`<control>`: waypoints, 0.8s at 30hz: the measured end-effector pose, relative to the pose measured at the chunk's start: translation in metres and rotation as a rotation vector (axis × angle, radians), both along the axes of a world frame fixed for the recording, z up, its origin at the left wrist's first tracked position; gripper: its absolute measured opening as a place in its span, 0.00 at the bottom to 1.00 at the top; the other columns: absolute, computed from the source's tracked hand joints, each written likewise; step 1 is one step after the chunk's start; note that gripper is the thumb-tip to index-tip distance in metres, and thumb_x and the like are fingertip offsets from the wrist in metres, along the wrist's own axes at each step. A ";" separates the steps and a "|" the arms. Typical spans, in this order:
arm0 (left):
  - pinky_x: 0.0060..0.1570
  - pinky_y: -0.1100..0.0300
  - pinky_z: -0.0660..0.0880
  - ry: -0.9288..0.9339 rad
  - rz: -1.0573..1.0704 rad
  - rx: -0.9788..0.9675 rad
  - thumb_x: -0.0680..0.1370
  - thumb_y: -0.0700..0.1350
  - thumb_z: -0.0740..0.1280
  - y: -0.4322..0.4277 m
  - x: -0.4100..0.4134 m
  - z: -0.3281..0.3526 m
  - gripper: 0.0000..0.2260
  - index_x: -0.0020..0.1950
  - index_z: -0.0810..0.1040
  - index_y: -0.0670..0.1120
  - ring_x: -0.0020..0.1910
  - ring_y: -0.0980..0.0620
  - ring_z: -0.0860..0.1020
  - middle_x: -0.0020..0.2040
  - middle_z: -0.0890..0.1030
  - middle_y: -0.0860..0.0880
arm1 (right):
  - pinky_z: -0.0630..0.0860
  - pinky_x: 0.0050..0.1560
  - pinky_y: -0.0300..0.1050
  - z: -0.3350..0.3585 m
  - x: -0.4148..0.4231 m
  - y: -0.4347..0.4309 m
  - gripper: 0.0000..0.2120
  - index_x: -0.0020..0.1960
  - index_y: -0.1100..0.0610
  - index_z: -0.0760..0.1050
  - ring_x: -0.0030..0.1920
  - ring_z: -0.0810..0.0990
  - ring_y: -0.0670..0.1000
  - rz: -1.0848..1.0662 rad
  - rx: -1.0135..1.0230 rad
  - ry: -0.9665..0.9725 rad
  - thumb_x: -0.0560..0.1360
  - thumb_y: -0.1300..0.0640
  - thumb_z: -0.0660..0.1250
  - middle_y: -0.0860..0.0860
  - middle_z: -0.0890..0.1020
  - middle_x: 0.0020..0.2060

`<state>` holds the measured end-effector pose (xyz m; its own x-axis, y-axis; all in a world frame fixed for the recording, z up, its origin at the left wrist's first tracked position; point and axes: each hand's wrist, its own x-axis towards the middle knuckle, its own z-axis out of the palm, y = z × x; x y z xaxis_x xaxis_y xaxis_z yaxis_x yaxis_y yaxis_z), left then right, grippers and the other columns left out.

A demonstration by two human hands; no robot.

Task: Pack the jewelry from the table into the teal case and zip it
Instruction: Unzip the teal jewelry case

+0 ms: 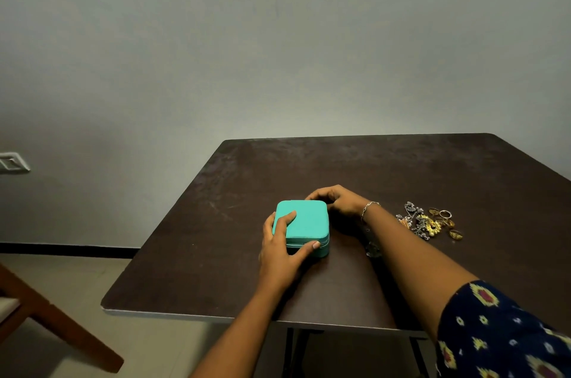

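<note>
On the dark brown table [216,254], the left hand [279,249] grips the closed rounded teal case [306,221], the right hand [338,201] curls round its far corner, mixed metal jewelry [428,223] lying nearby.

Between left hand [279,249] and right hand [335,201]: teal case [304,221], smooth, matt, leather-like skin. Under both hands: table [401,167], dark matt top, scuffed, blotchy. Right of right hand: jewelry [428,221], metal, silver-grey and gold-toned, faint glints. Right wrist: bracelet [369,206], shiny metal links. Right arm: sleeve [500,331], printed cloth. Far left of left hand: chair frame [61,325], smooth brown wood.
</note>
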<state>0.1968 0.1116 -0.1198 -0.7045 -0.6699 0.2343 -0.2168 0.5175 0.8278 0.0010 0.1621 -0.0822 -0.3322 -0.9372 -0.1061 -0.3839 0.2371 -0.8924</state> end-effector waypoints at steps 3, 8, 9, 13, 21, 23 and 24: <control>0.64 0.49 0.70 0.005 0.001 -0.004 0.69 0.54 0.72 -0.001 0.000 0.000 0.29 0.68 0.64 0.56 0.68 0.51 0.63 0.72 0.57 0.52 | 0.78 0.45 0.35 0.004 -0.004 -0.004 0.14 0.59 0.66 0.73 0.52 0.77 0.51 0.032 0.042 0.075 0.75 0.73 0.57 0.62 0.77 0.57; 0.63 0.49 0.70 0.010 0.006 -0.006 0.69 0.54 0.72 -0.001 0.001 -0.002 0.29 0.67 0.64 0.56 0.67 0.52 0.64 0.72 0.58 0.53 | 0.77 0.51 0.41 0.006 -0.008 -0.010 0.11 0.57 0.67 0.74 0.53 0.78 0.55 0.051 0.116 0.176 0.76 0.70 0.59 0.63 0.78 0.56; 0.63 0.49 0.70 0.012 0.005 -0.005 0.69 0.54 0.72 -0.001 0.001 -0.002 0.29 0.67 0.65 0.56 0.67 0.52 0.64 0.72 0.58 0.53 | 0.77 0.54 0.44 0.005 -0.009 -0.011 0.11 0.56 0.66 0.74 0.55 0.78 0.57 0.053 0.137 0.198 0.76 0.69 0.59 0.62 0.78 0.56; 0.63 0.48 0.70 0.017 0.001 0.004 0.69 0.53 0.72 -0.001 0.000 -0.003 0.29 0.67 0.65 0.57 0.67 0.52 0.63 0.72 0.58 0.53 | 0.75 0.59 0.52 0.007 -0.011 -0.014 0.09 0.56 0.66 0.73 0.56 0.77 0.60 0.081 0.183 0.263 0.76 0.68 0.60 0.62 0.78 0.55; 0.63 0.48 0.70 0.016 -0.006 0.008 0.69 0.53 0.72 -0.002 0.000 -0.004 0.29 0.67 0.65 0.57 0.67 0.53 0.63 0.72 0.58 0.54 | 0.79 0.48 0.37 0.008 -0.010 -0.010 0.14 0.59 0.65 0.73 0.49 0.79 0.50 0.113 0.114 0.089 0.76 0.71 0.58 0.59 0.79 0.54; 0.63 0.48 0.70 0.018 -0.007 0.009 0.69 0.54 0.72 -0.002 0.000 -0.004 0.29 0.67 0.65 0.57 0.67 0.53 0.63 0.72 0.58 0.54 | 0.78 0.51 0.40 0.009 -0.013 -0.010 0.13 0.58 0.66 0.75 0.50 0.79 0.52 0.118 0.129 0.135 0.75 0.71 0.59 0.61 0.79 0.55; 0.63 0.48 0.70 0.017 -0.009 0.010 0.69 0.54 0.72 -0.003 0.000 -0.004 0.29 0.67 0.65 0.57 0.67 0.53 0.63 0.72 0.58 0.54 | 0.77 0.52 0.42 0.009 -0.014 -0.011 0.11 0.56 0.67 0.76 0.50 0.79 0.53 0.110 0.128 0.159 0.75 0.71 0.60 0.62 0.80 0.53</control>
